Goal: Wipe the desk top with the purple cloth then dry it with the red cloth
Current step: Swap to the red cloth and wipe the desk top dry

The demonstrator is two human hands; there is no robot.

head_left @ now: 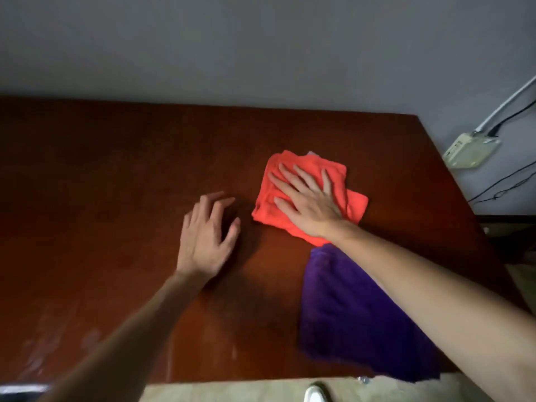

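1. A person's right hand point(304, 198) lies flat with fingers spread on the folded red cloth point(290, 192), which sits on the dark brown desk top point(116, 169) right of centre, well in from the far edge.
2. The red cloth is a rough square turned like a diamond, its corners pointing far-left, far-right, near-left and near-right; a second layer juts out toward the right from under the hand.
3. The left hand point(207, 236) is just left of the red cloth, apart from it, with fingers loosely curled and parted, holding nothing; whether the fingertips touch the wood cannot be told.
4. The purple cloth point(348, 314) lies nearer the camera on the right part of the desk, its long axis running from a narrow far end just beside the red cloth's near corner to a wide near end that hangs over the desk's near edge. The right forearm crosses above its right side.
5. The whole left half of the desk top is bare wood, with faint pale streaks showing near the near-left edge.
6. The far edge meets a grey wall point(261, 53); the right edge runs diagonally, and beyond it a pale box point(470, 152) with cables hangs on the wall.
7. A white shoe point(314, 394) shows on the floor below the near edge.
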